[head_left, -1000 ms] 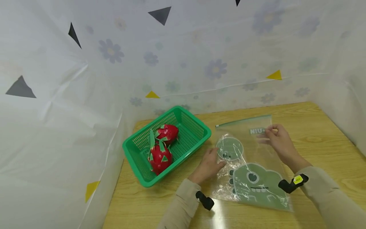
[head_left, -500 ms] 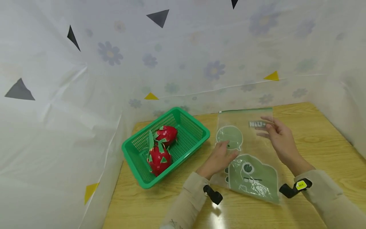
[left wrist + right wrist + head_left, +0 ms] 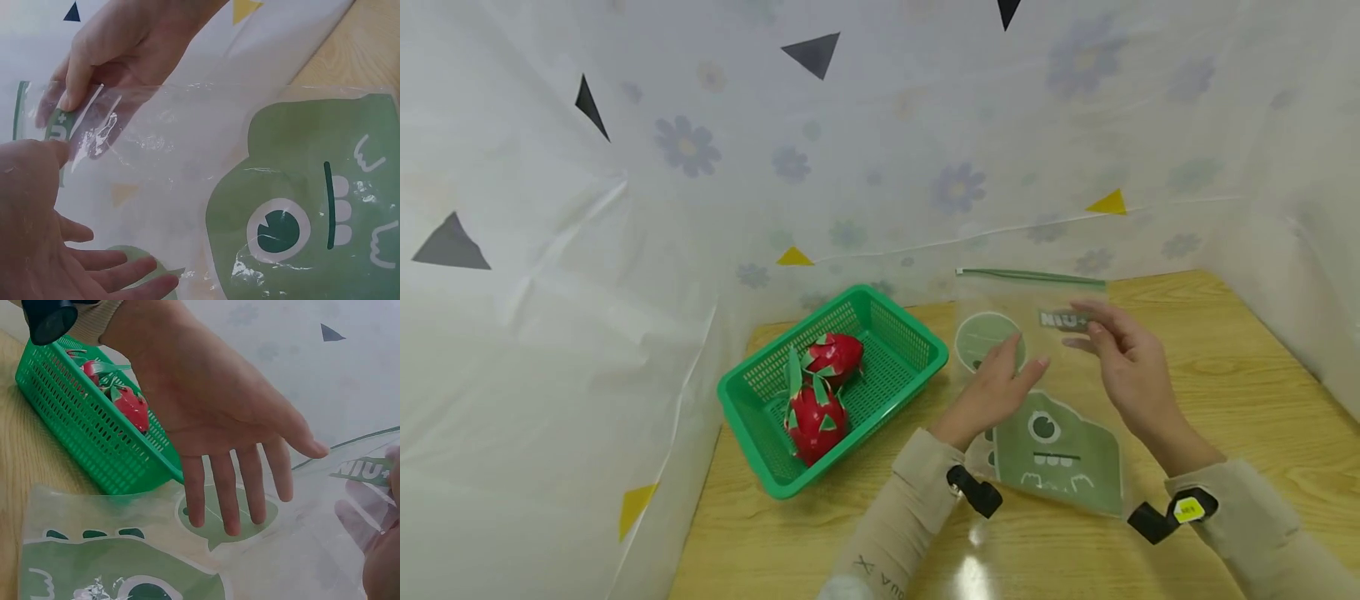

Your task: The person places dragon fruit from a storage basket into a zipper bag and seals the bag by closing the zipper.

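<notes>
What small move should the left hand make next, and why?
Probably the left hand should rise and pinch the green strip atop the clear bag: it is in front of the bag, gripping nothing, while the right hand pinches the bag's right side.

Left forearm (image 3: pixel 898 508): sleeved, reaching up from the bottom edge of the head view, leaning rightward.
Left hand (image 3: pixel 988 400): fingers straight and spread, thumb held apart, palm turned toward the right hand.
Right forearm (image 3: pixel 1255 517): sleeved, coming in from the lower right, angled leftward.
Right hand (image 3: pixel 1131 375): bent thumb opposing the fingers in a pinch.
Both hands: near each other, apart, the right slightly higher.
</notes>
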A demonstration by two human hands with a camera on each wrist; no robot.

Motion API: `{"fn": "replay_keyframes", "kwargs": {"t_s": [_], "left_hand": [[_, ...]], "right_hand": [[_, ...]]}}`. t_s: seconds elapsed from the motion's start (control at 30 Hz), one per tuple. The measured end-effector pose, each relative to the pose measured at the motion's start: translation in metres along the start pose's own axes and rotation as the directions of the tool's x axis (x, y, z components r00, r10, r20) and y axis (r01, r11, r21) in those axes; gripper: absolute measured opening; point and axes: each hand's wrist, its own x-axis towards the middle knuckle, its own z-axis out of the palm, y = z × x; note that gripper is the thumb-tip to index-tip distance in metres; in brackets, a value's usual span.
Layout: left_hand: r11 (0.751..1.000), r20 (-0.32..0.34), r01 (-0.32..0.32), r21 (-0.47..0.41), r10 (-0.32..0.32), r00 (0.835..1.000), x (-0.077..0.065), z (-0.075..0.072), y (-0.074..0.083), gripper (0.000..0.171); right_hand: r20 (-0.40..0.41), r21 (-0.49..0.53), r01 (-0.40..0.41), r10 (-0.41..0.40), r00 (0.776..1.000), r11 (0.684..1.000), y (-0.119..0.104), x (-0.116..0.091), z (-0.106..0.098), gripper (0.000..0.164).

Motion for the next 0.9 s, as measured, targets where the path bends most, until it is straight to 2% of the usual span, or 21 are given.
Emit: {"fn": "replay_keyframes", "kwargs": {"t_s": [0.17,0.27,0.37,0.47,0.6,0.7,0.77,0.9], "left_hand": [[0.994,-0.032,-0.057,-0.097,0.054,0.998,0.001,-0.003,0.012,0.071],[0.976,-0.065,-0.099,-0.193,0.088,0.994,0.001,-0.007,0.021,0.067],[0.934,-0.086,-0.116,-0.339,0.092,0.992,-0.001,-0.012,0.029,0.066],[0.861,-0.095,-0.118,-0.495,0.082,0.992,-0.003,-0.017,0.037,0.069],[0.784,-0.142,-0.145,-0.604,0.073,0.987,-0.004,-0.022,0.042,0.065],[0.736,-0.163,-0.158,-0.658,0.065,0.984,-0.006,-0.026,0.042,0.06],[0.712,-0.167,-0.159,-0.684,0.059,0.984,-0.007,-0.028,0.042,0.058],[0.71,-0.175,-0.164,-0.684,0.059,0.983,-0.008,-0.029,0.041,0.057]], "right_hand": [[-0.003,-0.05,0.081,-0.081,0.997,0.995,-0.012,0.0,0.005,0.035],[-0.009,-0.084,0.147,-0.148,0.989,0.985,-0.017,-0.001,0.008,0.035],[-0.016,-0.14,0.206,-0.21,0.977,0.968,-0.02,-0.003,0.011,0.034],[-0.036,-0.164,0.225,-0.234,0.972,0.96,-0.022,-0.005,0.013,0.029],[-0.029,-0.156,0.23,-0.237,0.971,0.961,-0.023,-0.011,0.015,0.028],[0.018,-0.179,0.283,-0.285,0.958,0.942,-0.023,-0.016,0.017,0.035],[0.048,-0.194,0.335,-0.332,0.942,0.922,-0.022,-0.018,0.017,0.039],[0.093,-0.19,0.432,-0.422,0.902,0.882,-0.02,-0.023,0.019,0.044]]}}
